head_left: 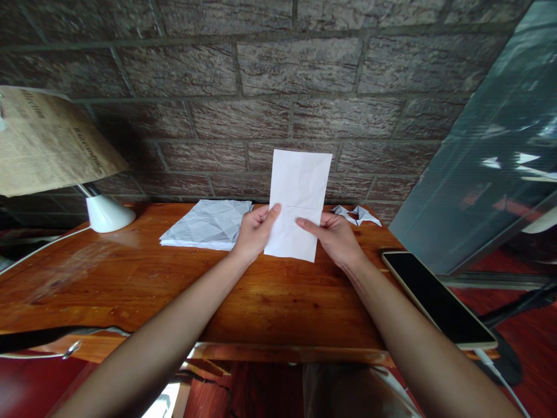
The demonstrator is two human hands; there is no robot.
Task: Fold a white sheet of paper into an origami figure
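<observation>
A white sheet of paper (300,180) is held upright above the wooden table, with a crease running across its middle. My left hand (256,231) grips its left edge, thumb on the front face. On the right edge my right hand (339,237) pinches it, with the thumb lying across the front just below the crease. The other fingers of both hands are partly hidden behind the sheet. A stack of creased white paper (204,223) lies behind and left of my left hand. Folded white paper pieces (359,215) rest on the table beyond my right hand.
The wooden table (130,278) stands against a brick wall (183,69). At the left is a lamp with a white base (108,213) and a newsprint shade (47,139). A tablet (439,299) with a white cable (500,377) lies at the right edge, near a glass panel (474,174).
</observation>
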